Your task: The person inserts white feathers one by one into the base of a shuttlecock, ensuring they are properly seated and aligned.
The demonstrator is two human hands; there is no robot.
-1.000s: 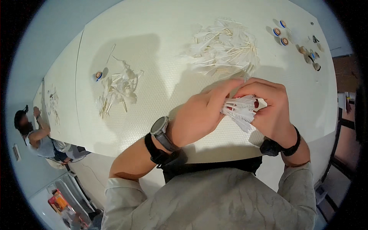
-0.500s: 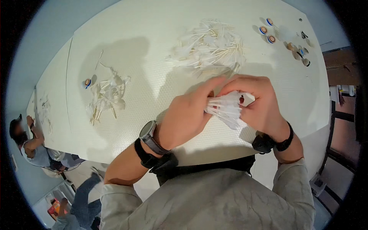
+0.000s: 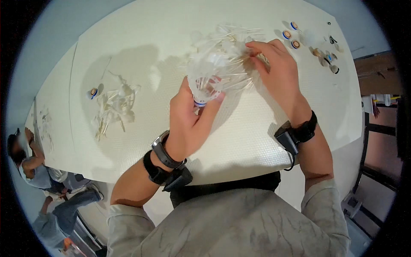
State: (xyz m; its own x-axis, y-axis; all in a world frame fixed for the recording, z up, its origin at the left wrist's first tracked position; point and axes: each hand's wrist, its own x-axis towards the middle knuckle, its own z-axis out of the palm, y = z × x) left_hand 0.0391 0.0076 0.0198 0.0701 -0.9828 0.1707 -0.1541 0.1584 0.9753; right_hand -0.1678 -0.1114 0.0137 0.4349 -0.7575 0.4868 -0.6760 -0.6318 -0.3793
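My left hand (image 3: 188,113) holds a white feather shuttlecock (image 3: 201,95) by its lower part, thumb and fingers on either side. Its wide feathered end is tilted up, and a blue band shows at the base between my fingers. At the right side of a heap of loose white feathers (image 3: 233,38), my right hand (image 3: 276,64) reaches in with thumb and forefinger apart. Nothing can be made out between those fingertips, though feathers lie right beside them. The shuttlecock overlaps the near part of the heap.
A smaller feather pile (image 3: 115,105) lies to the left, with a blue-rimmed cork base (image 3: 93,93) beside it. Several more bases (image 3: 295,44) and small pieces (image 3: 329,62) sit at the far right. Other people (image 3: 32,167) are at the left edge.
My hands have parted. The left has turned the shuttlecock and carried it left and farther out; the right has let go of it and moved out to the feather heap.
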